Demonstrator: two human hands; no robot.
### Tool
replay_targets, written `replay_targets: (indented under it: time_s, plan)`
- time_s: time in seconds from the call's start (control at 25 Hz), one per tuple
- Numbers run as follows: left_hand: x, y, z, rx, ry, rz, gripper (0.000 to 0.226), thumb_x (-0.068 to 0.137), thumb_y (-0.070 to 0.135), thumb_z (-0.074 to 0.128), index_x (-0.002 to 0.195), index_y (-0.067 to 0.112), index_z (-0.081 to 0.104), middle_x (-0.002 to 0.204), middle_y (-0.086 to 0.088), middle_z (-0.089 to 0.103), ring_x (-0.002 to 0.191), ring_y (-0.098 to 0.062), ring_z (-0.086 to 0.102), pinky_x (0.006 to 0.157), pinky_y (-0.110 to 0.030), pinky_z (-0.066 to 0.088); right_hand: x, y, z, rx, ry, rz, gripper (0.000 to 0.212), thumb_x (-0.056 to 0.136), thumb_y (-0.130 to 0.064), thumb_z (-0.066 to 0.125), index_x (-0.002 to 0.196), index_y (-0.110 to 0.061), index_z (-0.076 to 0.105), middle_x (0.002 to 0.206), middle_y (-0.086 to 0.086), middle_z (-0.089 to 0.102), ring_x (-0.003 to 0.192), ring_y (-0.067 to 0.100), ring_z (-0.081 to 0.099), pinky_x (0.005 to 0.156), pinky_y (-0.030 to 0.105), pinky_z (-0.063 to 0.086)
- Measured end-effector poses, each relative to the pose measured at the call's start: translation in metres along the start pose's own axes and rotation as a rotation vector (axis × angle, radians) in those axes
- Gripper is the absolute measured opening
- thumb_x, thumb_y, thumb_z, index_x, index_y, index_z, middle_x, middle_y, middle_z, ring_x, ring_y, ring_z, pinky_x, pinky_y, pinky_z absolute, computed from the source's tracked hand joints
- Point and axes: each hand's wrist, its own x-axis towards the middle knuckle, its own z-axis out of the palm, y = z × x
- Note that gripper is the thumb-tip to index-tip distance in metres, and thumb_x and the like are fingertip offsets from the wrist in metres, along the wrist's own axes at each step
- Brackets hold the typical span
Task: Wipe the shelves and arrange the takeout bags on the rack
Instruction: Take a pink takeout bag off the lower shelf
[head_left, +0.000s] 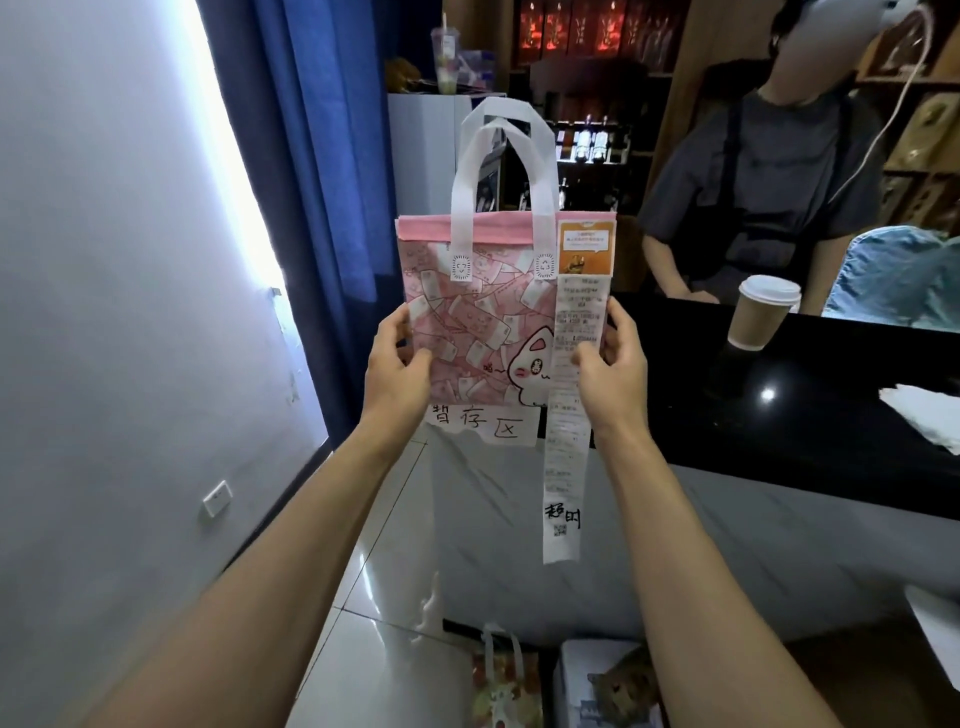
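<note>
I hold a pink takeout bag (483, 322) upright in front of me, at the middle of the view. It has a cartoon print, two white handles standing up, and a long white receipt (566, 431) hanging down its right side under an orange sticker. My left hand (397, 364) grips the bag's left edge. My right hand (615, 364) grips its right edge, thumb pressed on the receipt. A paper label with handwritten characters (480, 426) is stuck on the surface behind and below the bag.
A black counter (779, 410) runs to the right with a lidded paper cup (761, 312) and white paper (930, 410). A person in a dark apron sits behind it. Two more bags (506, 686) stand on the tiled floor below. Blue curtain and white wall on the left.
</note>
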Motion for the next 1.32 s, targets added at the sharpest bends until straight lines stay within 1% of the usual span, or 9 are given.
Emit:
replay_targets:
  time_s: [0.12,0.24,0.36,0.48,0.68,0.88,1.0,1.16,1.32]
  plan:
    - [0.039,-0.014,0.012,0.026,-0.008,-0.011,0.050,0.098,0.011,0.053,0.141,0.034,0.048,0.128,0.013,0.060,0.116,-0.007,0.061,0.087,-0.034,0.061,0.035,0.014,0.014,-0.023,0.020,-0.003,0.062,0.094,-0.008,0.055,0.147,-0.037,0.044,0.118,-0.021,0.062,0.102,-0.015,0.060,0.079,0.015,0.056]
    - [0.078,-0.029,0.023,0.023,-0.049,-0.025,0.051,0.097,0.010,0.051,0.142,0.035,0.048,0.130,0.012,0.059,0.116,-0.008,0.060,0.084,-0.030,0.061,0.066,0.028,0.027,-0.026,0.055,0.017,0.062,0.092,-0.007,0.056,0.146,-0.037,0.045,0.119,-0.019,0.063,0.101,-0.014,0.062,0.077,0.015,0.056]
    - [0.111,-0.044,0.034,0.033,-0.074,-0.044,0.053,0.096,0.010,0.050,0.141,0.038,0.048,0.123,0.016,0.060,0.104,-0.002,0.065,0.081,-0.031,0.062,0.091,0.040,0.036,-0.043,0.093,0.020,0.059,0.094,-0.009,0.058,0.147,-0.035,0.045,0.127,-0.014,0.063,0.111,-0.002,0.063,0.091,0.028,0.058]
    - [0.145,-0.056,0.045,0.021,-0.123,-0.068,0.053,0.097,0.009,0.049,0.141,0.038,0.047,0.122,0.020,0.059,0.109,-0.004,0.065,0.085,-0.034,0.062,0.114,0.048,0.045,-0.055,0.130,0.041,0.059,0.095,-0.011,0.059,0.148,-0.034,0.044,0.130,-0.011,0.062,0.117,0.003,0.061,0.098,0.035,0.056]
    - [0.176,-0.076,0.048,0.043,-0.192,-0.071,0.056,0.097,0.009,0.047,0.146,0.034,0.042,0.129,0.017,0.058,0.118,-0.008,0.061,0.088,-0.030,0.060,0.129,0.061,0.058,-0.102,0.152,0.049,0.061,0.095,-0.011,0.059,0.149,-0.034,0.041,0.134,-0.011,0.060,0.119,0.002,0.058,0.097,0.031,0.055]
    - [0.184,-0.084,0.041,0.081,-0.239,-0.039,0.060,0.096,0.009,0.046,0.143,0.046,0.040,0.137,0.009,0.054,0.117,-0.004,0.060,0.090,-0.029,0.059,0.130,0.069,0.058,-0.154,0.181,0.034,0.061,0.094,-0.014,0.061,0.147,-0.037,0.042,0.132,-0.014,0.060,0.118,-0.003,0.056,0.090,0.020,0.050]
    - [0.183,-0.079,0.038,0.102,-0.222,-0.014,0.057,0.095,0.011,0.048,0.138,0.048,0.043,0.135,0.010,0.053,0.117,-0.001,0.058,0.092,-0.030,0.058,0.130,0.068,0.055,-0.187,0.207,0.031,0.061,0.094,-0.018,0.064,0.149,-0.033,0.042,0.133,-0.014,0.058,0.119,-0.002,0.055,0.096,0.023,0.047]
    - [0.179,-0.071,0.039,0.197,-0.191,-0.006,0.050,0.098,0.019,0.055,0.144,0.033,0.043,0.143,0.004,0.046,0.128,-0.013,0.050,0.107,-0.044,0.048,0.128,0.060,0.048,-0.235,0.243,0.050,0.061,0.093,-0.023,0.065,0.149,-0.032,0.042,0.142,-0.005,0.054,0.129,0.006,0.050,0.105,0.030,0.043]
    - [0.164,-0.060,0.038,0.292,-0.216,0.044,0.044,0.099,0.017,0.051,0.142,0.025,0.048,0.145,-0.001,0.045,0.121,-0.006,0.049,0.112,-0.041,0.042,0.111,0.056,0.045,-0.272,0.247,0.031,0.057,0.091,-0.025,0.065,0.144,-0.032,0.047,0.141,-0.008,0.054,0.129,0.006,0.050,0.106,0.030,0.042]
